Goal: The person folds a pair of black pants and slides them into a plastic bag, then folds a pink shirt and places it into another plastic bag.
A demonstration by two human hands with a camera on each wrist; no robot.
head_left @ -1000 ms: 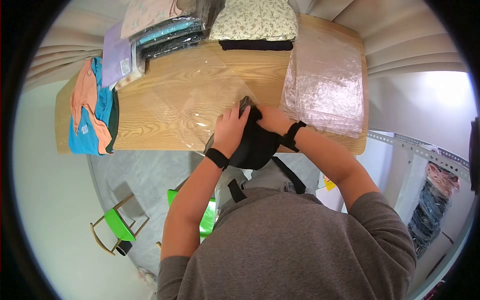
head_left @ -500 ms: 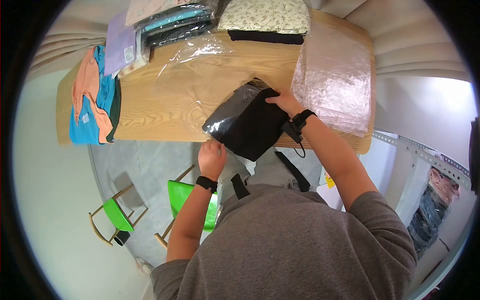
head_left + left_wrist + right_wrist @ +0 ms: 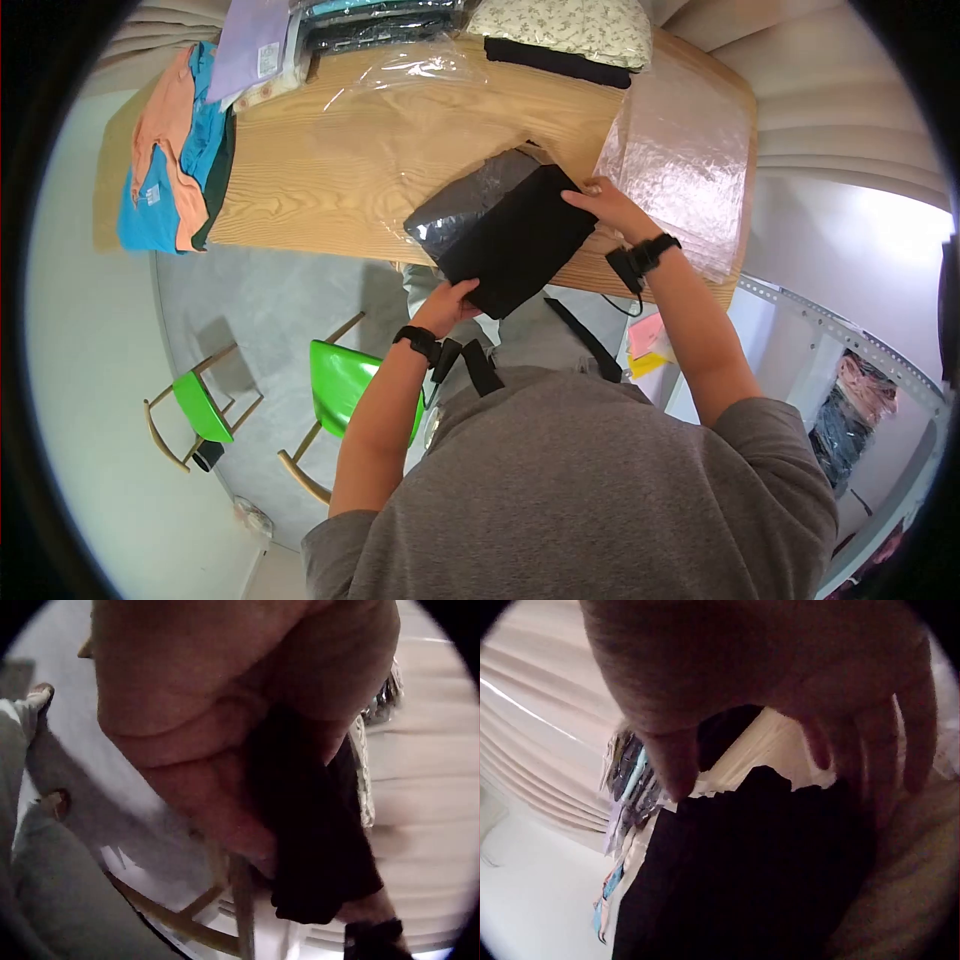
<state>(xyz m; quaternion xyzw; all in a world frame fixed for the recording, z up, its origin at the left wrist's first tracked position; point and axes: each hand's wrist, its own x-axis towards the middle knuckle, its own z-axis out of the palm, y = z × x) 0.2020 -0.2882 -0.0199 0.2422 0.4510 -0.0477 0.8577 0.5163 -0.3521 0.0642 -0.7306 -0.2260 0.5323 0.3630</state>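
Note:
A folded black garment (image 3: 520, 240) lies slanted at the table's front edge, its lower corner over the person's lap. Glossy clear plastic (image 3: 465, 205) covers its upper left part, which looks greyer. My left hand (image 3: 446, 307) grips the garment's lower left corner, thumb on top and fingers beneath; in the left wrist view the black cloth (image 3: 307, 817) runs out between thumb and fingers. My right hand (image 3: 612, 208) is at the upper right edge, thumb touching the cloth. In the right wrist view its fingers (image 3: 877, 742) are spread and fairly straight beside the garment.
A loose clear bag (image 3: 420, 68) lies farther back on the wooden table (image 3: 310, 160). Flat clear bags (image 3: 690, 150) are stacked at right. Floral cloth (image 3: 565, 30), bagged clothes (image 3: 385, 30) and peach and blue garments (image 3: 165, 170) line the back and left. Green chairs (image 3: 345, 385) stand below left.
Both hands were together at the garment's top edge; the left moved down, then took its lower left corner. The right loosened its grip. The clear bag moved back and the head view shifted.

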